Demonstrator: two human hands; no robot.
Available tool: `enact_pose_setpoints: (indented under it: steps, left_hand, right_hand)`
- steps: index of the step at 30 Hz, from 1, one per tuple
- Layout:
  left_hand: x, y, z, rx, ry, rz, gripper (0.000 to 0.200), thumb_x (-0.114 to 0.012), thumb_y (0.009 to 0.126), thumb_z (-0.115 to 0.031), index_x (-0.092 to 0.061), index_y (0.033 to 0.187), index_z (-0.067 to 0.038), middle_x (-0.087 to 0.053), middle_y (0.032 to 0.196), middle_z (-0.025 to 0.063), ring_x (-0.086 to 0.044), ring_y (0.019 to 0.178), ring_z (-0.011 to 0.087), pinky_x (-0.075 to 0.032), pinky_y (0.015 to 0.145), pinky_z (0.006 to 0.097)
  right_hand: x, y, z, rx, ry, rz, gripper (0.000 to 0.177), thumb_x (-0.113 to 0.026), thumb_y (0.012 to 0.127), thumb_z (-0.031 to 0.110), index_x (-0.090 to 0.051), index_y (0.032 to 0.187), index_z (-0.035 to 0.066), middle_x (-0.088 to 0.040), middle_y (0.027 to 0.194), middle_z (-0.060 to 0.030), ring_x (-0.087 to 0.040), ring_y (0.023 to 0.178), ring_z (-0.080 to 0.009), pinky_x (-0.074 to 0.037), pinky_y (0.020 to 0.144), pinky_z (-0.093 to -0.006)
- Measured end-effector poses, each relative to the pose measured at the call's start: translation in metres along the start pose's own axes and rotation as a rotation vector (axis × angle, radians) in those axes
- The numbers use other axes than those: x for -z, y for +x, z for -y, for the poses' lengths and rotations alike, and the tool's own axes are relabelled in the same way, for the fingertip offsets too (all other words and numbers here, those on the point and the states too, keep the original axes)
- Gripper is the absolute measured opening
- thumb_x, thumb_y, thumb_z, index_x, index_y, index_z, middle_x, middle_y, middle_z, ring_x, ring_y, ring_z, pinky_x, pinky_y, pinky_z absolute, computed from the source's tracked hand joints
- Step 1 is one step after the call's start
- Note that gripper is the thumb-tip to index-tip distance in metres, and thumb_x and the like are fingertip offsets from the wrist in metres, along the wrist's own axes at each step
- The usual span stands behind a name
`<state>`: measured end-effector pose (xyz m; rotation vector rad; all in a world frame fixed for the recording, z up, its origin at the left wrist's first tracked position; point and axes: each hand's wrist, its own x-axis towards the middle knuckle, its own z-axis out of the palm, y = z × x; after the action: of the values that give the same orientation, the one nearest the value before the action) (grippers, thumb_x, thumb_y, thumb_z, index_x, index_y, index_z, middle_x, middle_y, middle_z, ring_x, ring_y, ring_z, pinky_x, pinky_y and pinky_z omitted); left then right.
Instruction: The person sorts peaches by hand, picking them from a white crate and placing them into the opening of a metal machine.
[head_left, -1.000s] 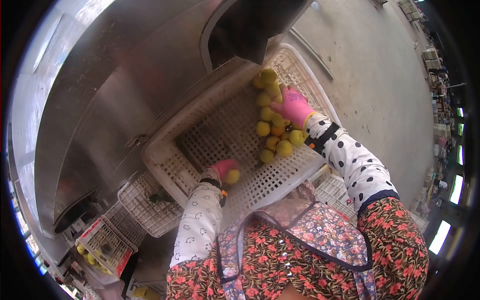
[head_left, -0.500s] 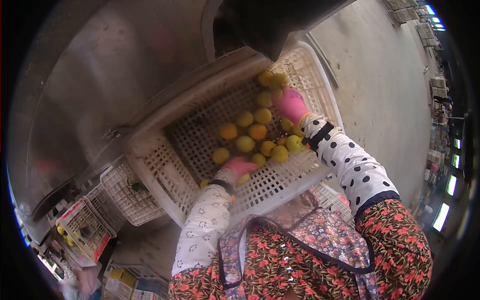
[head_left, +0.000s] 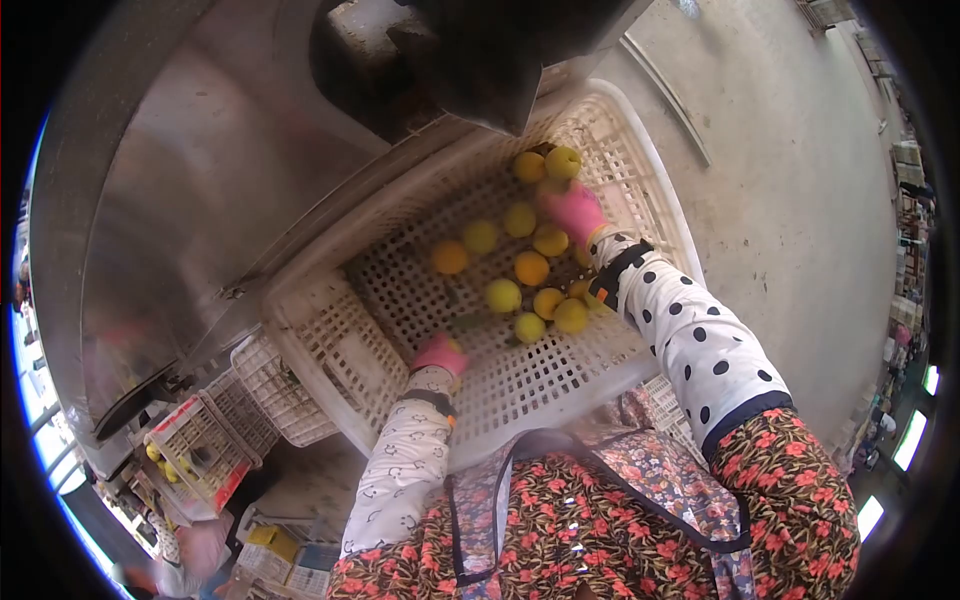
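A white plastic crate (head_left: 525, 410) with slatted walls holds several yellow-green and orange citrus fruits (head_left: 531, 267), spread over its middle and right side. My left hand (head_left: 440, 355), in a pink glove, is low inside the crate near its front left; motion smears its fingers, and a faint greenish blur lies just beyond them. At the right end, my right hand (head_left: 576, 208), also gloved in pink, reaches in with its fingertips against a blurred yellowish shape. Two fruits lie just past it, a yellow-green fruit (head_left: 563, 162) and an orange fruit (head_left: 528, 167).
Metal machine panels (head_left: 190, 180) rise along the crate's far left side, and a dark chute (head_left: 450, 70) overhangs its back edge. Another white crate (head_left: 285, 390) stands at the left, with a fruit-filled basket (head_left: 195, 455) beyond it. Concrete floor (head_left: 770, 170) stretches to the right.
My left hand has moved left, and the fruits that lay around it no longer show there. My right hand stays at the right end. Several fruits have shifted, and the camera view has moved slightly.
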<state>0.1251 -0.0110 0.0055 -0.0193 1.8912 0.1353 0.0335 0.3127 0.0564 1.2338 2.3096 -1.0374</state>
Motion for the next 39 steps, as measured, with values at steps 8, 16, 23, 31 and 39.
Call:
enact_pose_setpoints:
  steps: [8, 16, 23, 31, 39]
  left_hand:
    - [0.081, -0.048, 0.002, -0.396, -1.149, 0.322, 0.063, -0.069, 0.090, -0.039, -0.052, 0.137, 0.000, -0.062, 0.130, 0.0199, -0.069, 0.105, 0.0275, -0.058, 0.090, 0.0393]
    - [0.148, -0.117, -0.071, -0.979, -1.697, 0.563, 0.060, -0.055, 0.099, -0.048, -0.051, 0.138, -0.002, -0.063, 0.127, 0.0189, -0.071, 0.094, 0.0284, -0.061, 0.081, 0.0430]
    - [0.170, -0.142, -0.091, -1.094, -1.590, 0.404, 0.063, -0.051, 0.099, -0.056, -0.051, 0.138, -0.006, -0.063, 0.127, 0.0220, -0.070, 0.090, 0.0279, -0.059, 0.076, 0.0416]
    - [0.185, -0.143, -0.088, -1.128, -1.516, 0.562, 0.067, -0.050, 0.095, -0.066, -0.058, 0.128, -0.008, -0.066, 0.113, 0.0166, -0.068, 0.085, 0.0232, -0.057, 0.072, 0.0385]
    - [0.195, -0.182, -0.099, -1.224, -1.241, 0.225, 0.049, -0.063, 0.096, -0.025, -0.051, 0.137, -0.001, -0.065, 0.118, 0.0121, -0.065, 0.105, 0.0219, -0.054, 0.093, 0.0348]
  right_hand:
    - [0.014, -0.050, 0.040, 0.311, 0.227, 0.467, 0.079, -0.081, 0.080, 0.028, -0.046, 0.145, 0.000, -0.063, 0.130, -0.0140, -0.062, 0.117, -0.0240, -0.050, 0.100, -0.0353]
    - [0.086, -0.142, 0.072, 0.712, 0.678, 0.524, 0.078, -0.079, 0.083, 0.019, -0.042, 0.149, 0.000, -0.059, 0.133, -0.0133, -0.060, 0.117, -0.0191, -0.048, 0.101, -0.0313]
    - [0.113, -0.125, 0.153, 0.827, 0.199, -0.282, 0.068, -0.078, 0.082, 0.032, -0.054, 0.137, 0.001, -0.060, 0.125, -0.0230, -0.063, 0.112, -0.0372, -0.051, 0.098, -0.0418]
    - [0.106, -0.124, 0.150, 1.306, 0.299, -0.338, 0.080, -0.080, 0.079, 0.034, -0.046, 0.145, 0.006, -0.055, 0.133, -0.0240, -0.060, 0.117, -0.0392, -0.050, 0.099, -0.0438]
    - [0.103, -0.179, 0.101, 1.304, 0.188, -0.107, 0.068, -0.079, 0.081, 0.022, -0.052, 0.141, 0.005, -0.059, 0.128, -0.0213, -0.057, 0.122, -0.0354, -0.046, 0.104, -0.0407]
